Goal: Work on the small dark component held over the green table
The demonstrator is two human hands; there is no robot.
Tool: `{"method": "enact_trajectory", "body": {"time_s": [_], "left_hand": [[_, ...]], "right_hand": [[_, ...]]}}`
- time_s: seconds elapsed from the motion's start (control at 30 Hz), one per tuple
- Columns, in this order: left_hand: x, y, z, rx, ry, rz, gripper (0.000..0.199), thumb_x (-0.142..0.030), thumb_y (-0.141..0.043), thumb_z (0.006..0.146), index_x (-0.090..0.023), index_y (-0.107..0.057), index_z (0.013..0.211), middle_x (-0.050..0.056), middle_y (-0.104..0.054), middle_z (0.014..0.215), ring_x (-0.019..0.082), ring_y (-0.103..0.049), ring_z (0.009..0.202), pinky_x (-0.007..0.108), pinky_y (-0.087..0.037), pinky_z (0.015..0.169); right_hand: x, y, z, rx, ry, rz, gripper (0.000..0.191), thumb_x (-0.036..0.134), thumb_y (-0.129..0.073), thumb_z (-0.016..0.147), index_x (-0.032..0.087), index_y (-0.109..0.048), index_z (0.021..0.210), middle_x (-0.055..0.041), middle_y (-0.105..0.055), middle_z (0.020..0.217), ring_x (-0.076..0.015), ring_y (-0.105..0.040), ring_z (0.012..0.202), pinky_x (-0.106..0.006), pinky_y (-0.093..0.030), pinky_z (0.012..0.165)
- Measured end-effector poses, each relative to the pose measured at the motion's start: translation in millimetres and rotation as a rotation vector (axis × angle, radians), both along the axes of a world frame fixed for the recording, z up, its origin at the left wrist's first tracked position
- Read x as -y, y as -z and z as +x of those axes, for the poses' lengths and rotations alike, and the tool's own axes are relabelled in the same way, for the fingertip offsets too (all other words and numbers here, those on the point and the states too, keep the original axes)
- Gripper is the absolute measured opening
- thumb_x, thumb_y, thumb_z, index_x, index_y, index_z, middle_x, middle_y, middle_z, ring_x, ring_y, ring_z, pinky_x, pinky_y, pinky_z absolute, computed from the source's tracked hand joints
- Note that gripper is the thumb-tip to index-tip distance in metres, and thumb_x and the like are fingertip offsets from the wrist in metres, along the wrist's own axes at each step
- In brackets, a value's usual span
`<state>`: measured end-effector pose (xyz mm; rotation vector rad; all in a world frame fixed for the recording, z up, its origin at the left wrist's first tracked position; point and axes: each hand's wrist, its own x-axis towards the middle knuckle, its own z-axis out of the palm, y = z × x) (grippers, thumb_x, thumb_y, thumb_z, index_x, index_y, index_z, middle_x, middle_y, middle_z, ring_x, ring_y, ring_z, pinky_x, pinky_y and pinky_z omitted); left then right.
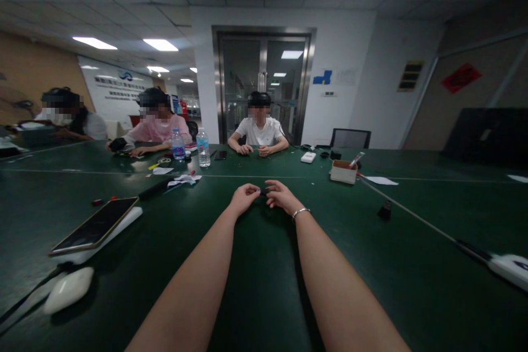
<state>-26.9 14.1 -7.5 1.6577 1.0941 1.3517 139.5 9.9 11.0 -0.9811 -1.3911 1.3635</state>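
Out over the middle of the dark green table, my left hand (245,198) pinches a small black object (263,192) between thumb and fingertips. It is too small and dark for me to tell its kind. Facing it from the right is my right hand (282,198), with its fingers spread and partly curled. Its fingertips come close to the black object's right end, and whether they touch it I cannot tell. A silver bracelet (301,212) circles my right wrist.
A phone (97,224) rests on a white block at left, near a white earbud-type case (69,290). Water bottles (203,148) stand farther back. At right are a small box (343,172), a black item (385,210) and a cable (412,220). Several people sit around the table.
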Motion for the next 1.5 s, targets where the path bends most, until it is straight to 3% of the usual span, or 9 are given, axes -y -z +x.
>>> {"method": "enact_trajectory", "body": {"time_s": [0.2,0.37,0.5,0.63,0.83,1.13,1.23,1.4,1.5], "left_hand": [[-4.3,2.6,-1.0,-0.015,-0.005,0.014,0.02,-0.024,-0.067,0.067,-0.013,-0.064,0.085,0.006,-0.065,0.079,0.014,-0.059,0.072,0.027,-0.046,0.07],[-6.0,5.0,-1.3,-0.029,-0.024,0.027,0.021,-0.026,-0.065,0.069,-0.014,-0.064,0.086,0.006,-0.065,0.079,0.014,-0.059,0.073,0.027,-0.046,0.07],[-6.2,5.9,-1.1,-0.027,-0.018,0.039,0.02,-0.026,-0.066,0.069,-0.014,-0.064,0.085,0.006,-0.065,0.079,0.014,-0.06,0.073,0.026,-0.046,0.07],[-8.2,6.5,-2.3,-0.051,-0.045,0.024,0.02,-0.026,-0.066,0.069,-0.015,-0.065,0.086,0.005,-0.065,0.079,0.014,-0.06,0.073,0.026,-0.046,0.069],[-8.0,5.4,-2.0,-0.031,-0.043,0.003,0.021,-0.028,-0.067,0.068,-0.015,-0.065,0.084,0.005,-0.065,0.077,0.015,-0.06,0.073,0.027,-0.046,0.07],[-11.1,7.5,-2.4,-0.03,-0.061,0.006,0.019,-0.027,-0.065,0.069,-0.015,-0.064,0.084,0.004,-0.064,0.076,0.014,-0.059,0.071,0.026,-0.045,0.067],[-11.1,7.7,-2.3,-0.031,-0.069,-0.004,0.02,-0.028,-0.065,0.069,-0.015,-0.064,0.085,0.004,-0.064,0.074,0.014,-0.059,0.07,0.025,-0.045,0.065],[-7.9,5.1,-2.0,-0.028,-0.073,-0.013,0.022,-0.03,-0.067,0.067,-0.015,-0.065,0.084,0.004,-0.063,0.074,0.014,-0.057,0.069,0.025,-0.044,0.064],[-5.9,3.5,-1.7,-0.03,-0.076,-0.021,0.021,-0.028,-0.066,0.068,-0.016,-0.064,0.085,0.004,-0.063,0.075,0.014,-0.058,0.071,0.025,-0.044,0.064]], "right_hand": [[1.1,-1.2,1.1,0.041,0.002,-0.048,0.022,0.025,-0.053,0.086,0.013,-0.049,0.104,-0.0018,-0.059,0.066,-0.0079,-0.056,0.039,-0.015,-0.045,0.035],[-2.3,2.1,0.9,-0.026,0.021,-0.004,0.043,0.015,-0.062,0.077,0.02,-0.042,0.115,0.0008,-0.059,0.077,-0.0072,-0.059,0.042,-0.017,-0.048,0.039],[-2.8,2.7,1.2,0.033,0.001,-0.04,0.026,0.022,-0.054,0.084,0.013,-0.048,0.107,-0.003,-0.06,0.071,-0.0075,-0.056,0.038,-0.016,-0.045,0.034],[-0.2,0.0,1.6,-0.001,-0.017,0.009,0.045,0.009,-0.061,0.073,0.022,-0.045,0.114,-0.0012,-0.06,0.086,-0.0068,-0.059,0.042,-0.017,-0.049,0.038],[-0.5,0.6,-0.3,0.031,0.001,-0.043,0.017,0.022,-0.054,0.084,0.013,-0.051,0.098,-0.0018,-0.059,0.065,-0.008,-0.056,0.039,-0.016,-0.045,0.035],[2.8,-1.9,0.6,0.011,-0.026,-0.044,0.022,0.017,-0.056,0.082,0.016,-0.047,0.101,0.0,-0.058,0.071,-0.0083,-0.058,0.04,-0.017,-0.046,0.036],[3.1,-1.7,0.5,-0.019,-0.042,-0.017,0.038,0.007,-0.062,0.074,0.019,-0.045,0.106,0.0017,-0.058,0.077,-0.0089,-0.061,0.046,-0.018,-0.049,0.04],[3.5,-1.9,0.4,0.01,-0.052,-0.052,0.016,0.02,-0.053,0.086,0.013,-0.05,0.1,-0.0031,-0.062,0.067,-0.0092,-0.059,0.042,-0.017,-0.047,0.037],[4.3,-2.9,0.5,-0.016,-0.064,-0.038,0.024,0.011,-0.058,0.08,0.015,-0.052,0.104,-0.0028,-0.063,0.074,-0.0096,-0.062,0.046,-0.017,-0.05,0.041]]}}
